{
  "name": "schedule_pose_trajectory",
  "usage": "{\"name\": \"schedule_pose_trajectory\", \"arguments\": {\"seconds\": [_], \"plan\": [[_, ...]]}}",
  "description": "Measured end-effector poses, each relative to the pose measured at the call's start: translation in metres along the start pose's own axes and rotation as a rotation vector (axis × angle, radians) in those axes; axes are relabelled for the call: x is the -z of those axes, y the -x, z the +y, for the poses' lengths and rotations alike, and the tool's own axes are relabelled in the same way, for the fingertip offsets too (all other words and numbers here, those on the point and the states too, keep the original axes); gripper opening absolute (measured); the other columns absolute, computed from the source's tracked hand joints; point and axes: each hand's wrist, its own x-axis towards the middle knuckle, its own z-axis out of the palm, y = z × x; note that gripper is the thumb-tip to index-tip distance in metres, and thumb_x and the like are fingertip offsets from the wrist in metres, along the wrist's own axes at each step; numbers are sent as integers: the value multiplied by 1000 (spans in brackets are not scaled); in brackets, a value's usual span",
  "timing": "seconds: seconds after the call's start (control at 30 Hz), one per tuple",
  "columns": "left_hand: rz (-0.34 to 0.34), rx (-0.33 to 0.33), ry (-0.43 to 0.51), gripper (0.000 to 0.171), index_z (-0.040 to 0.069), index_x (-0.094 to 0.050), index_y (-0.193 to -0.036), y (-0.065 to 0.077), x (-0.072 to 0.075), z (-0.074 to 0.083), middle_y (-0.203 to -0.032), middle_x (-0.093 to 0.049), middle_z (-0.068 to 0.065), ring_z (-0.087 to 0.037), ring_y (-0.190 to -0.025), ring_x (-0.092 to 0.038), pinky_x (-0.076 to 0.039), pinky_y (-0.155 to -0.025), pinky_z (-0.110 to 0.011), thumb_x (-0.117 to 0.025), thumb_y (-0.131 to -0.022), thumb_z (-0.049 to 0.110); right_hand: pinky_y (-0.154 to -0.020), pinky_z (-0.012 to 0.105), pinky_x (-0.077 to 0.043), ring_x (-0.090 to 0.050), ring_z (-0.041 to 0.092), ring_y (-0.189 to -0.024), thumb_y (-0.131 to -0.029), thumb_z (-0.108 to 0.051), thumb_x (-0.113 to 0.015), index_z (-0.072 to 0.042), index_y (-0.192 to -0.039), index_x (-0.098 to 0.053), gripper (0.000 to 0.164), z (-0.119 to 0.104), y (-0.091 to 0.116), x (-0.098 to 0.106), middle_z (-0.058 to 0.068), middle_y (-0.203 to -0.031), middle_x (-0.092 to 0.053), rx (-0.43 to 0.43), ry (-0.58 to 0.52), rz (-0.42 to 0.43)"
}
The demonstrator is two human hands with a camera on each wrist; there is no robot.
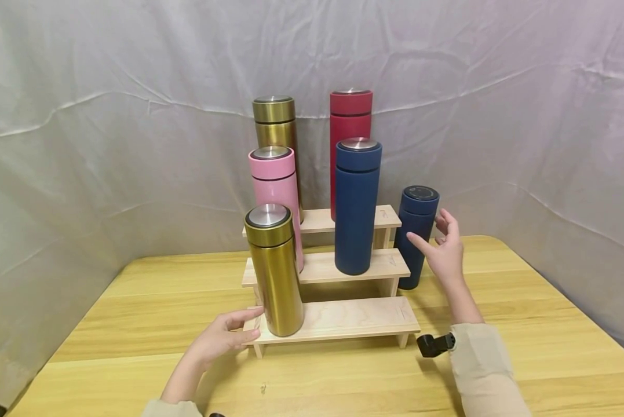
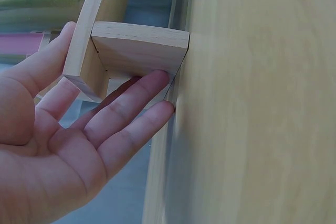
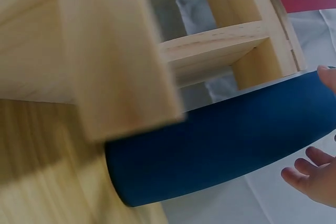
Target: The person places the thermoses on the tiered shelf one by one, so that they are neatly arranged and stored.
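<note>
My left hand (image 1: 220, 339) is at the left end of the lowest step of a three-step wooden stand (image 1: 348, 318). In the left wrist view the fairly straight fingers (image 2: 128, 100) lie beside the step's end and leg, the thumb by the board's edge. A gold thermos (image 1: 277, 278) stands upright on that step, close to this hand. My right hand (image 1: 444, 249) is spread around a short navy thermos (image 1: 416, 231) standing on the table right of the stand. Its thumb overlaps the bottle; the fingers (image 3: 299, 179) are apart from it in the right wrist view.
A pink thermos (image 1: 277, 185) and a tall blue thermos (image 1: 357, 214) stand on the middle step. Another gold thermos (image 1: 275, 124) and a red thermos (image 1: 350, 124) occupy the top step. Grey cloth (image 1: 186, 145) hangs behind the wooden table (image 1: 160, 313).
</note>
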Motion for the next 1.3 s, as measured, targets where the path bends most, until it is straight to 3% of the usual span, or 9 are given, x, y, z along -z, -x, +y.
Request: {"name": "schedule_pose_trajectory", "arguments": {"seconds": [0.2, 0.5, 0.73, 1.0, 1.3], "plan": [[15, 15, -5, 52, -5, -41, -129, 0, 0, 0, -134, -31, -29, -46, -116, -35, -44, -83, -48, -61, -85, 16, -97, 52, -28, -33, 33, -120, -77, -12, -70, -3, -139, -19, 81, 8, 0, -1, 21, -134, -36, -45, 31, -81], [4, 4, -7, 52, -6, -40, -130, -1, 0, -1, -134, -30, -30, -46, -115, -36, -44, -83, -49, -60, -86, 16, -95, 52, -30, -35, 34, -117, -76, -10, -71, -4, -140, -17, 84, 21, -2, -5, 23, -133, -36, -66, 4, -96], [11, 22, -3, 52, -5, -41, -130, -1, 0, -2, -136, -29, -30, -47, -117, -32, -43, -84, -49, -60, -86, 16, -98, 56, -25, -29, 40, -123, -79, -9, -67, -6, -143, -8, 87, 28, -3, -6, 23, -140, -25, -94, -1, -140], [4, 10, -7, 53, -6, -40, -130, -1, 1, -1, -135, -29, -30, -47, -116, -34, -43, -84, -49, -60, -86, 16, -99, 51, -26, -29, 39, -122, -80, -7, -65, -5, -143, -6, 86, 29, -3, -8, 23, -140, -26, -119, -1, -143], [11, 23, -8, 52, -5, -41, -129, 0, 0, 0, -136, -28, -30, -47, -118, -32, -43, -85, -48, -61, -85, 16, -97, 50, -28, -33, 40, -117, -82, -9, -65, -2, -141, -11, 81, 32, -3, -9, 27, -136, -30, -122, 71, -133]]}}
